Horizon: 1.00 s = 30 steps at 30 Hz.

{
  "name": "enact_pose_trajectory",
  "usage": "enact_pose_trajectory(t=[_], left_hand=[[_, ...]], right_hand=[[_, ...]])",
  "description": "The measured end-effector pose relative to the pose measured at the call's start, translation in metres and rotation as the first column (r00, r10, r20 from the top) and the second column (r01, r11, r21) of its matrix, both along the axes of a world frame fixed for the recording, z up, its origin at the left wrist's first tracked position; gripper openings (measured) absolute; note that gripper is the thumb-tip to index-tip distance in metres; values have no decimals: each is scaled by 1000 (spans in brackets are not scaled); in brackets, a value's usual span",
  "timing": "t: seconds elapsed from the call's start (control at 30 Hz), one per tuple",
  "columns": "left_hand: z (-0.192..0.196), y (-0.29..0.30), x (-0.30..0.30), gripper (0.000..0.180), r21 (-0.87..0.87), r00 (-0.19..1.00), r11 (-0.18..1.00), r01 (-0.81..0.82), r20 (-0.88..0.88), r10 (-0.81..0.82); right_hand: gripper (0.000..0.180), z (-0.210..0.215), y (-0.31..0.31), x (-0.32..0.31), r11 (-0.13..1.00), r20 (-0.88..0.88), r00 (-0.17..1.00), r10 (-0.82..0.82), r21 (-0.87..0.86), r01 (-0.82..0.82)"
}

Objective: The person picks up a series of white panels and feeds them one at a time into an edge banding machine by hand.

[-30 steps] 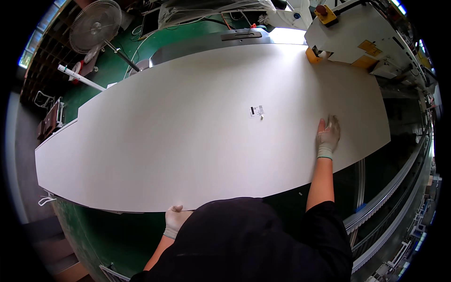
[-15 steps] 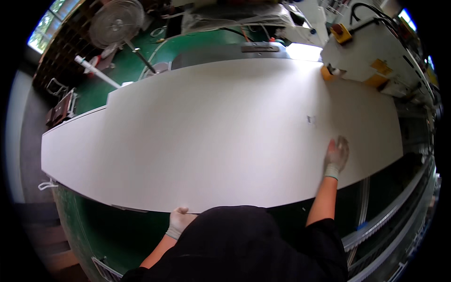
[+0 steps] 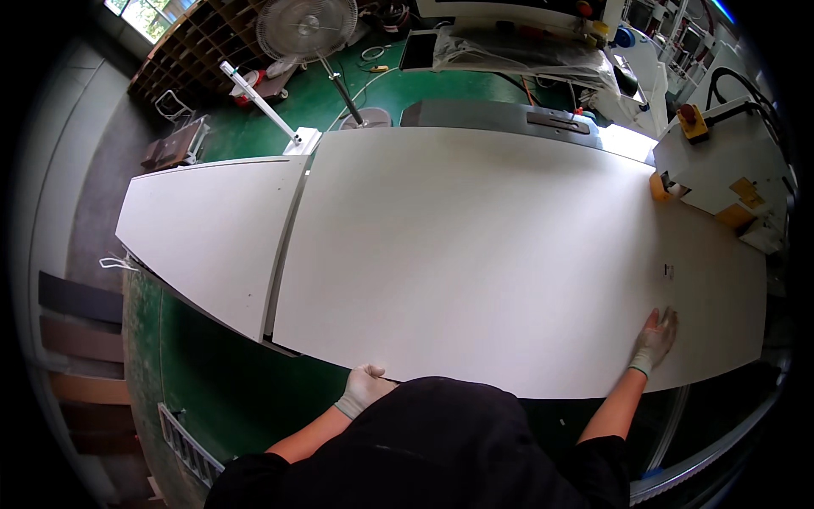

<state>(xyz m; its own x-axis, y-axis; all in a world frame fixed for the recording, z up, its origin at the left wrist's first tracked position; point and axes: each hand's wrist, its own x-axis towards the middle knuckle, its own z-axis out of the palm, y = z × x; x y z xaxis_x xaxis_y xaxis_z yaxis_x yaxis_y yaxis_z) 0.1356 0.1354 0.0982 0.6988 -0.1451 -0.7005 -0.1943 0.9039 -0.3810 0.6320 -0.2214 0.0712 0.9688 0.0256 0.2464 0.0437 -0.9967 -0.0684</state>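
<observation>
A large white panel (image 3: 458,254) lies flat before me, with a small printed label (image 3: 669,271) near its right end. My left hand (image 3: 365,388), in a pale glove, grips the panel's near edge, thumb on top; its other fingers are largely hidden. Farther right, my gloved right hand (image 3: 655,338) rests on the panel top just below the label, fingers stretched out. Beyond a narrow dark gap on the left lies a second white panel (image 3: 203,220), with small holes near its right edge.
At the right stands a pale machine (image 3: 708,161) bearing a red knob on a yellow box (image 3: 692,123). A grey metal fence (image 3: 483,117) runs behind the large panel. Farther back are a standing fan (image 3: 307,30) and a white post (image 3: 263,103). A metal rail (image 3: 704,471) crosses the lower right.
The large panel has slid right, away from the left panel, and a gap now parts them. Both hands keep their places on it. My view has also shifted, moving the surroundings right.
</observation>
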Motion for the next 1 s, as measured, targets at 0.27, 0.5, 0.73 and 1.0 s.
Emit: enact_pose_trajectory(t=[0.27,0.5,0.73,1.0], left_hand=[[7,-4,2,69,-68,985,995,-73,150,82],[2,-1,2,71,-58,999,998,-9,47,12],[7,7,-9,67,-592,811,739,-320,231,537],[-51,48,-14,26,852,857,-248,461,-500,-126]], right_hand=[[53,-8,-4,-4,1000,42,999,25,1,-25],[52,-12,-6,-4,999,101,994,31,-24,-29],[50,-16,1,-11,1000,110,994,21,-21,-19],[43,-21,4,-41,993,152,982,109,28,-114]])
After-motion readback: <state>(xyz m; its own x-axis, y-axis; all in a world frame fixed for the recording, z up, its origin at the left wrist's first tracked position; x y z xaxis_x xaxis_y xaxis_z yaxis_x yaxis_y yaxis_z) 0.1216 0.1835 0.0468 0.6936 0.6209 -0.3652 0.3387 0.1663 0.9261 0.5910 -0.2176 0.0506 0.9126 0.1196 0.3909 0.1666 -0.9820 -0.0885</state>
